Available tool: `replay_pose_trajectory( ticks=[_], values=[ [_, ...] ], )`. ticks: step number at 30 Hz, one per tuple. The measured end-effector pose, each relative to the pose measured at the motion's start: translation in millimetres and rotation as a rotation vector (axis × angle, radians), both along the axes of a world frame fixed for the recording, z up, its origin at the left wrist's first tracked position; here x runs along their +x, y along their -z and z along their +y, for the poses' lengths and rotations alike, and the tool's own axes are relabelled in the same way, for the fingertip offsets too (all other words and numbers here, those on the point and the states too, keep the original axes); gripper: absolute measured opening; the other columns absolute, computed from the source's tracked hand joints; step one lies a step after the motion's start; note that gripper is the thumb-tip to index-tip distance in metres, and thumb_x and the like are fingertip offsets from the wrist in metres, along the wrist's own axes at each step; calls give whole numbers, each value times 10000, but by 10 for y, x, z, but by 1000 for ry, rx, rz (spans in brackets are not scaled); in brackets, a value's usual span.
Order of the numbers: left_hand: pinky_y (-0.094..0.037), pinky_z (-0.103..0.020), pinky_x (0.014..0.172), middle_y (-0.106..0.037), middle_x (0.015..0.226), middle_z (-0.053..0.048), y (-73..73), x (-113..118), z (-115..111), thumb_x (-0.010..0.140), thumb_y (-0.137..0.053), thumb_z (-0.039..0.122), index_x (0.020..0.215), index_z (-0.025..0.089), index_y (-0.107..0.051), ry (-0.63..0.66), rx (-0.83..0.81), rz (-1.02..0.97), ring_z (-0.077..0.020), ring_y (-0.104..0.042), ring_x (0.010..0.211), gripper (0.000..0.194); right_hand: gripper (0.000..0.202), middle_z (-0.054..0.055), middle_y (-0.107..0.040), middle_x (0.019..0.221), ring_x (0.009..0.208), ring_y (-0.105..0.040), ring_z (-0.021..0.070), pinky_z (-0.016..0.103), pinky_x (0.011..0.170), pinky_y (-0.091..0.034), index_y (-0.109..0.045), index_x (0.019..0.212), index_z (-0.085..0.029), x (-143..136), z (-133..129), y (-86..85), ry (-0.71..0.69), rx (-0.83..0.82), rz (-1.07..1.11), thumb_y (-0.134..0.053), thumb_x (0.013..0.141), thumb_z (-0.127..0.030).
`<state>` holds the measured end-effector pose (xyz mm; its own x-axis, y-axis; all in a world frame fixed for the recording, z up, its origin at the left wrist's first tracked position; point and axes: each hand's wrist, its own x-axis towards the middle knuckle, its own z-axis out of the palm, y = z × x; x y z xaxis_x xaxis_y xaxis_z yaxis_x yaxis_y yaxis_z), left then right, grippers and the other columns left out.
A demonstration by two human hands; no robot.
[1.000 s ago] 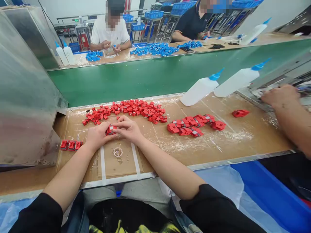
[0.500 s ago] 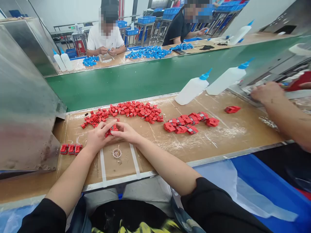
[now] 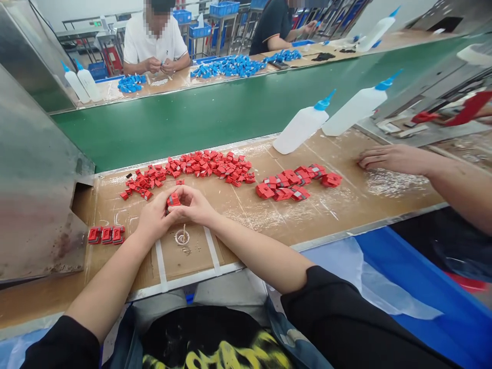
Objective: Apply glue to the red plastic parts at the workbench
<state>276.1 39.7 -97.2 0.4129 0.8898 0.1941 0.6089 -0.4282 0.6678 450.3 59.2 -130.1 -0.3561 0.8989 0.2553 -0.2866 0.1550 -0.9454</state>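
Between my two hands is a small red plastic part with a grey band. My left hand closes on it from the left, and the fingers of my right hand curl round it from the right. Just beyond my fingers lies a loose red piece. A heap of small red pieces spreads behind my hands. Below them stands a little round cup with a thin stick in it. Three red-and-grey parts sit in a row on the left.
Larger red parts lie in a group to the right. Two white squeeze bottles lean at the back edge. At right, a co-worker's hand rests over the bench. A metal housing bounds the left side; a green belt runs behind.
My hands have come slightly lower in view, still holding the red part. The co-worker's hand has reached onto the bench, and the lone red part there no longer shows.
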Motion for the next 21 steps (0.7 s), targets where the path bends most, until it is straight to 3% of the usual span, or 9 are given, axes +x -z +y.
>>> replay_pose_trajectory(
  ticks=[3, 6, 9, 13, 16, 18, 21],
  values=[
    [-457, -422, 1115, -619, 1444, -106, 61, -8, 67, 979, -491, 650, 1477, 243, -526, 25, 3, -39, -301, -591, 1319, 644, 490, 27, -648, 919, 838, -614, 171, 315, 817, -519, -594, 962, -176, 5, 64, 9, 0, 23, -60, -869, 733, -512],
    [-455, -436, 1118, -620, 1402, -124, 132, -39, 132, 928, -590, 623, 1463, 221, -489, -17, 6, -115, -291, -610, 1272, 677, 515, 22, -646, 947, 838, -607, 166, 296, 790, -505, -578, 1169, -180, 140, 119, -59, 63, 107, -242, -798, 824, -494],
    [-495, -416, 1047, -668, 1219, -89, 177, -77, 168, 872, -698, 533, 1407, 219, -481, -144, -2, -147, -242, -670, 1071, 656, 443, 4, -629, 888, 787, -577, 169, 285, 742, -456, -576, 1216, -199, 477, 55, -173, 253, 186, -714, -753, 894, -445],
    [-531, -372, 966, -708, 1149, -61, 185, -69, 156, 871, -713, 467, 1293, 222, -583, -141, -75, -222, -203, -686, 938, 505, 263, 139, -657, 1049, 1016, -584, 300, 394, 890, -431, -667, 1057, -154, 1023, -181, -285, 537, 288, -1443, -770, 882, -320],
    [-525, -392, 1010, -713, 1236, -76, 178, -23, 140, 838, -755, 460, 1249, 223, -664, -67, -108, -237, -230, -695, 1008, 483, 298, 199, -623, 1200, 1116, -544, 349, 438, 944, -411, -669, 1153, -141, 1177, -239, -387, 755, 355, -1509, -733, 914, -308],
    [-500, -406, 1072, -706, 1278, -78, 180, -8, 139, 832, -767, 446, 1313, 227, -649, -24, -119, -263, -251, -682, 1117, 542, 267, 157, -652, 1137, 1048, -568, 299, 388, 896, -421, -671, 1112, -162, 1058, -203, -478, 688, 440, -1340, -697, 955, -376],
    [-446, -407, 1150, -690, 1337, -77, 197, -29, 133, 833, -771, 410, 1444, 225, -550, -20, -106, -318, -257, -623, 1277, 676, 390, 32, -638, 788, 729, -541, 171, 287, 682, -363, -630, 803, -184, 686, -118, -563, 183, 516, -1128, -628, 995, -523]
  ],
)
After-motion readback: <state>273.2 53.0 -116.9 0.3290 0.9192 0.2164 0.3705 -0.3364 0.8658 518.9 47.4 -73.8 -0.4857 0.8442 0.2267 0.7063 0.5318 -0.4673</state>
